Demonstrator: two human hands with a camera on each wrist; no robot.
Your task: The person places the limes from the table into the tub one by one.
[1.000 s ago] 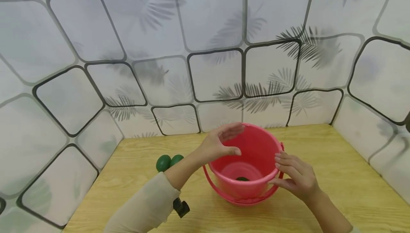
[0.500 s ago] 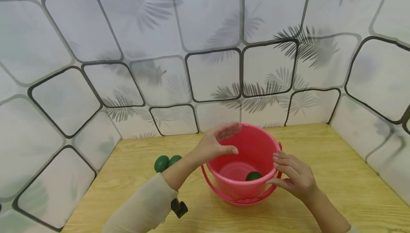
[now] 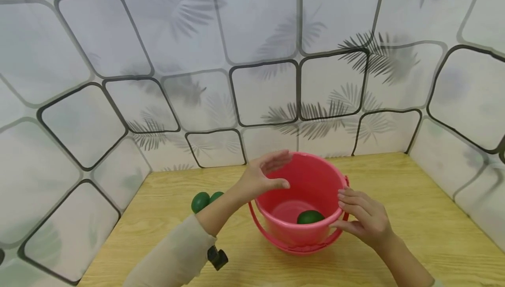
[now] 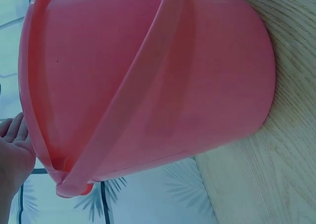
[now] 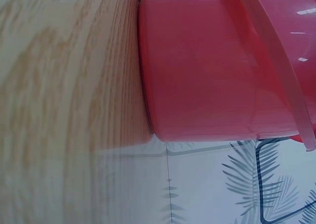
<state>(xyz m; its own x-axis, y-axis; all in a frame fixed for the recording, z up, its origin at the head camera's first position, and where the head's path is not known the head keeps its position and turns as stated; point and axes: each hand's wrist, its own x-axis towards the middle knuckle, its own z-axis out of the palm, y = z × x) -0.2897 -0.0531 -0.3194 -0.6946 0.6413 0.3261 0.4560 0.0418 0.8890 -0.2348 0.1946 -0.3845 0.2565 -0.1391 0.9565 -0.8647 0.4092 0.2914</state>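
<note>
A pink-red bucket with its handle lowered towards me stands on the wooden table. Inside, near its front wall, lies a smooth dark green oval fruit, partly hidden by the rim. My left hand hovers over the bucket's left rim, fingers extended and thumb apart, holding nothing. In the left wrist view this hand shows at the left edge, beside the rim. The right hand grips the bucket's right rim, fingertips over the edge and thumb at the front.
Two more dark green oval fruits lie left of the bucket, one partly behind my left forearm. A black strap piece hangs below the left sleeve. Patterned wall covering encloses the wooden table at the back and sides.
The green fruit inside the bucket has come into fuller view near the front wall, having shifted right and then slightly left. My left hand drifted slightly left; my right hand stayed on the rim.
</note>
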